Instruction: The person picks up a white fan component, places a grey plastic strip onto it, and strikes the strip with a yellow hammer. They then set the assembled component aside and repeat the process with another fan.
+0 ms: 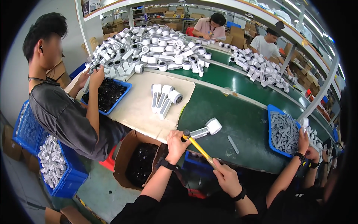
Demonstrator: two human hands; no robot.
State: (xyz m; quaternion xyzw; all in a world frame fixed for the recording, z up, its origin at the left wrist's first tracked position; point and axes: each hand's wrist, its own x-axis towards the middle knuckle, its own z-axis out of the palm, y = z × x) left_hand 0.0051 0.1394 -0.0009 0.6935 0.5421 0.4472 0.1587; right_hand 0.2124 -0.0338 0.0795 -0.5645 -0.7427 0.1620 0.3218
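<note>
My left hand (176,145) is closed around the handle end of a white handheld device with a round head (213,126), which lies on the green table top (209,104). In my right hand (226,177) is the handle of a hammer (200,148), yellow with a dark head. The hammer's head is over the device's handle end, close to my left fingers; whether it touches the device I cannot tell. A loose grey strip (233,144) rests on the green surface to the right of the device.
Several finished-looking white devices (164,98) lie on the beige board (138,115). Behind is a large heap of them (149,48). A co-worker on the left works over a blue tray (128,89) of black parts; another's hands are by a blue tray (271,138) of grey strips. A cardboard box (121,164) stands below.
</note>
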